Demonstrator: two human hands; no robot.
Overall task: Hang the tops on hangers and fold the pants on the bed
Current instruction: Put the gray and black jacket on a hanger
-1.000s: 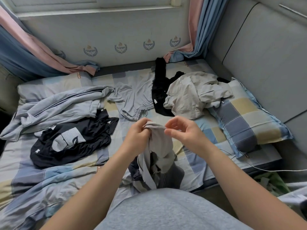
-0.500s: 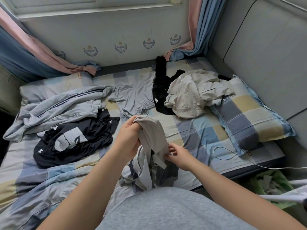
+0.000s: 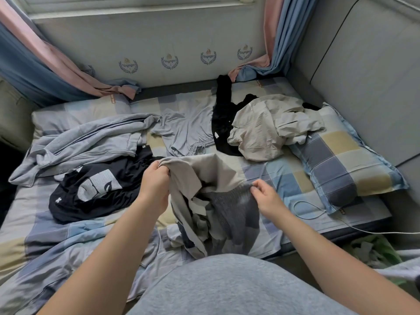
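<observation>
Two hands on one garment. Left hand: fingers curled tight round bunched pale edge of grey pants, held clear of the sheet. Right hand: thumb and fingertips pinching darker ribbed band, likely the waistband. Held spread that way probably to open the bundle and find waist and legs before folding. Rest of cloth hanging twisted, pale inner patches showing, maybe pocket linings. Lower end touching bed, left of plaid pillow, on the near side. Judged pants from the ribbed elastic; not certain.

Outward: white cable looping just beside pillow's near corner. Beige jacket crumpled, overlapping pillow's far-left corner. Black garment partly under jacket's edge, further left of pillow. Pale blue drawstring shorts left again, lying flat. Black printed T-shirt and grey-blue striped jacket well left of pillow, jacket beyond the T-shirt, edges overlapping.

All loose, none folded, no hanger in view. Task barely begun by the look. Next likely: shake out, lay flat on bare sheet left of pillow, match legs. Risk: twisted legs and turned-out linings giving a lumpy fold.
</observation>
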